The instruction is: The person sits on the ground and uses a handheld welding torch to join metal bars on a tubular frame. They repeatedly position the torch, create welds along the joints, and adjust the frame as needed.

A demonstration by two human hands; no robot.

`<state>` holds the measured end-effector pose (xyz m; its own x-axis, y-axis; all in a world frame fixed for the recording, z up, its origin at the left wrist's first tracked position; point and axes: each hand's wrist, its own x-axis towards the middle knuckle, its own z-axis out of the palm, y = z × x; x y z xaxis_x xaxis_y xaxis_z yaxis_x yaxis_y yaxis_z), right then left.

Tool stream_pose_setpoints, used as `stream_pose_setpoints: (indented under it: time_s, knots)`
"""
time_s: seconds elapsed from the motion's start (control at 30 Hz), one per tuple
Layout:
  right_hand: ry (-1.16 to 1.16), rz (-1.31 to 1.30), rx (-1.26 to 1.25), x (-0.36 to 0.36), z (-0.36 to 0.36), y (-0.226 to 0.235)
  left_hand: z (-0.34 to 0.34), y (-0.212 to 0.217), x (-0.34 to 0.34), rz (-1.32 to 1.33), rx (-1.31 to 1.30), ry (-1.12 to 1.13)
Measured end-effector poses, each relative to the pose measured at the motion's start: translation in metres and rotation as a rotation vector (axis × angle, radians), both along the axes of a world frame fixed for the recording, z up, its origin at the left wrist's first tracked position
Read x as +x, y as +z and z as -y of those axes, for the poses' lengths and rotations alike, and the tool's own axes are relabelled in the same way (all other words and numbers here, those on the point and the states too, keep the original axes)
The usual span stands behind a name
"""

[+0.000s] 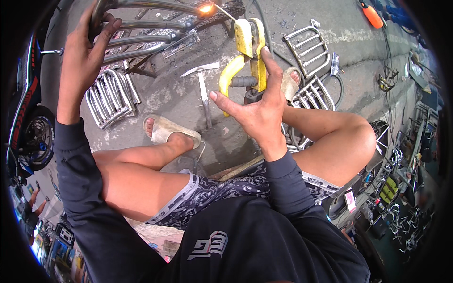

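My right hand [257, 106] grips a yellow welding electrode holder [247, 52]. Its thin rod runs up-left to a bright orange arc spark [205, 8] on a shiny metal tube frame [146, 28]. My left hand [84, 56] holds that frame at its left end, fingers curled over the top tube. I squat on concrete, both bare knees bent, with sandals on my feet.
A chipping hammer [204, 89] lies on the ground between my feet. Chrome tube racks lie at left [111, 96] and at right [309, 47]. A motorcycle wheel [37, 137] stands at far left. An orange tool [372, 15] and cables lie at top right.
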<state>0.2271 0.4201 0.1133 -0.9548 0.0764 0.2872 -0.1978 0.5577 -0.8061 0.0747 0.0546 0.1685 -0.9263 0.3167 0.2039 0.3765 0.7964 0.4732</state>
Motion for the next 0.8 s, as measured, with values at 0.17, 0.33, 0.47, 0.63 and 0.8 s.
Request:
stream_pose_setpoints:
  time_s: [0.17,0.33,0.47,0.63,0.8]
  knots:
    - [0.018,0.072,0.012,0.0033,0.0000,-0.0023,-0.0024,-0.0037,-0.0031,0.011,0.066,0.082]
    - [0.021,0.094,0.017,0.0048,0.0001,-0.0007,0.0001,-0.0060,-0.0064,-0.001,0.084,0.079]
    - [0.013,0.086,0.037,0.0028,0.0014,-0.0015,0.0010,-0.0035,-0.0068,0.002,0.076,0.072]
    - [0.023,0.131,-0.010,0.0012,0.0022,-0.0039,0.0006,-0.0024,-0.0072,0.021,0.048,0.070]
    - [0.027,0.132,-0.036,-0.0008,0.0028,-0.0049,-0.0023,-0.0032,-0.0082,0.013,0.098,0.053]
